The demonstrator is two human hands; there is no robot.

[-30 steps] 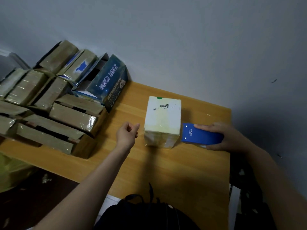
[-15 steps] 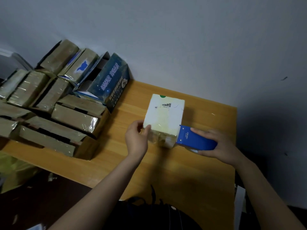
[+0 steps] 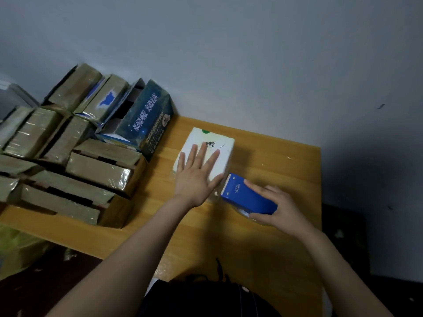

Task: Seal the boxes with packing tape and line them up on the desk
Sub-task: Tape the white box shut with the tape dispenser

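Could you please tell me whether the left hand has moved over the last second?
Yes. The left hand went rightward from beside the white box onto its top, where it now lies flat.

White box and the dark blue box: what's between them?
Only bare wooden desk separates the white box from the dark blue box, in the head view.
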